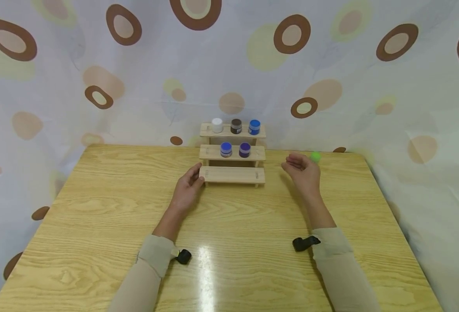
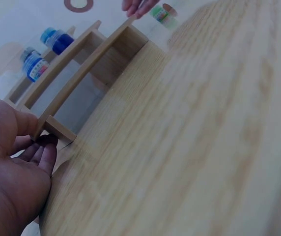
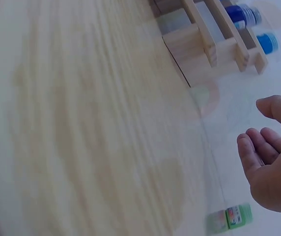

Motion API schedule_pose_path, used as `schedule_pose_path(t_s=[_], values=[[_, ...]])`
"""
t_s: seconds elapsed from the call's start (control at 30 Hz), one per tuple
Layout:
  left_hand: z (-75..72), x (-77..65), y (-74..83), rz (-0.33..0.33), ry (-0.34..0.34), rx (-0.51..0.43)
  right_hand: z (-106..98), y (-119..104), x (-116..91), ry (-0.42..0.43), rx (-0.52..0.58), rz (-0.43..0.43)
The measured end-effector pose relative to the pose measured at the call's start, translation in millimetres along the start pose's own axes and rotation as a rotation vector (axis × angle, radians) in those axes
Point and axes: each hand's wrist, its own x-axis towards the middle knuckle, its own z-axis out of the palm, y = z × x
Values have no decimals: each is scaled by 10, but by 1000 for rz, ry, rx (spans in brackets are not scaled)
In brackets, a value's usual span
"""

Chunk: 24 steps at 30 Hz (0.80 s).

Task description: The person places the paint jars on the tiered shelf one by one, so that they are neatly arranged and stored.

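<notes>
A three-tier wooden rack [image 1: 232,175] stands against the patterned backdrop. My left hand [image 1: 186,190] grips the left end of its lowest tier; in the left wrist view the fingers curl beneath the board's end. On the top tier sit a white paint jar [image 1: 217,125], a dark brown paint jar [image 1: 236,126] and a blue paint jar [image 1: 254,127]. The middle tier bears a violet-blue paint jar [image 1: 226,149] and a purple paint jar [image 1: 244,150]. Right of the rack, my right hand [image 1: 305,175] is raised with loosely bent fingers, holding nothing. Partly behind it is a green-lidded paint jar [image 3: 233,217].
The wood-grain table [image 1: 237,229] reaches back to a patterned cloth [image 1: 229,78], which also hangs along both sides. A small black camera is strapped at each sleeve cuff.
</notes>
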Motion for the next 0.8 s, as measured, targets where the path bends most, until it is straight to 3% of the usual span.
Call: schedule_pose_path(t_s=[0.23, 0.53, 0.8], values=[[-4, -3, 10, 1, 1, 2, -192, 93, 3, 82, 43, 115], [8, -3, 4, 5, 8, 9, -482, 193, 28, 205, 205, 235], [13, -4, -5, 0, 5, 10, -677, 249, 21, 287, 48, 301]])
